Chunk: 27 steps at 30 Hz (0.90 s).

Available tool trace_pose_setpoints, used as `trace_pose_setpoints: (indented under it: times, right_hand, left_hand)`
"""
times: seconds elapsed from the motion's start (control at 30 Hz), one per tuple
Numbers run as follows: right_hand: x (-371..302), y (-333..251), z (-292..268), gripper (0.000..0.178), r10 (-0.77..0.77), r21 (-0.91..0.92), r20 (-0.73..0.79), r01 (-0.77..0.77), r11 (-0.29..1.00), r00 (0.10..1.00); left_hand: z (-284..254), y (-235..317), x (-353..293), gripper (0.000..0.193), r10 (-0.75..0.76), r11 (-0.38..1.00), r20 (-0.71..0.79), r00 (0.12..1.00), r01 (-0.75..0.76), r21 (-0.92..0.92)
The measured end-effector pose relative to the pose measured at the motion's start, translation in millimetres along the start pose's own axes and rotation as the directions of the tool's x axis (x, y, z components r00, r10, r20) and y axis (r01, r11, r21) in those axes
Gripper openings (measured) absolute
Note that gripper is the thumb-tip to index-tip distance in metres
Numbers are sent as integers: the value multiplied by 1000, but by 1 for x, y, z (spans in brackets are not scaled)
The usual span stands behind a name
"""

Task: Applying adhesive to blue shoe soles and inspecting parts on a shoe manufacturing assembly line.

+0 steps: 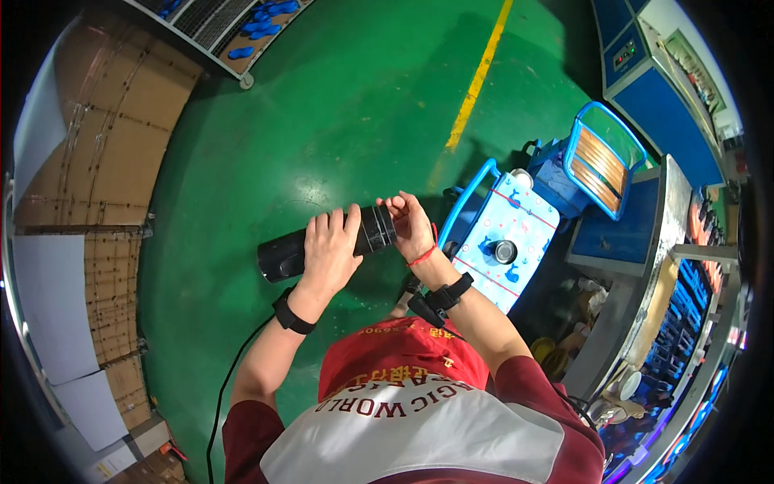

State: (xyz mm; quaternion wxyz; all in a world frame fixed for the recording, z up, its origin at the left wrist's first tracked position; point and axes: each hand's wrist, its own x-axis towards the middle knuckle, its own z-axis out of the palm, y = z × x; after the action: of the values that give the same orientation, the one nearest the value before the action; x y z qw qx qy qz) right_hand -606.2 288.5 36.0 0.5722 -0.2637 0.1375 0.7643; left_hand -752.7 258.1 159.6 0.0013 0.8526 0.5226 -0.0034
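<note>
A long black cylinder, shaped like a large flask (284, 256), lies sideways in front of me above the floor. My left hand (329, 248) wraps over its middle, fingers on the far side. At its right end, where ring-like bands run round it, my right hand (409, 227) grips with curled fingers; that end is partly hidden by the palm. Each of my wrists wears a black strap, and a red cord circles the right one. A small round black cup or lid (505, 252) rests on the light-blue patterned seat (516, 219) to my right.
Taped cardboard boxes (129, 121) are stacked along the left. A wheeled rack (218, 32) with blue pieces stands far left. Beyond the patterned seat is a blue-framed chair with wooden slats (598, 165). Workbenches and a cluttered shelf (685, 306) line the right side. The floor (322, 121) is green.
</note>
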Motion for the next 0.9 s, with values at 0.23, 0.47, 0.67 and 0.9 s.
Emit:
trace_pose_setpoints:
  times: [0.23, 0.47, 0.67, 0.9]
  right_hand:
    - [24, 14, 6, 28, 5, 1, 94, -5, 1000, 996]
    - [28, 9, 49, 29, 20, -18, 128, -18, 1000, 992]
    - [-8, 47, 136, 32, 16, -446, 449, 209, 870, 893]
    - [-11, 56, 150, 52, -33, -143, 985, 688, -711, 170]
  left_hand:
    - [-4, -18, -1, 85, 4, 1000, -119, 993, -6, -15]
    - [40, -57, 3, 71, -412, 631, -186, 892, 132, -765]
    - [82, -82, 25, 56, -547, -230, 188, 816, 69, -971]
    - [66, -83, 61, 43, -446, -727, 260, 857, -177, -663]
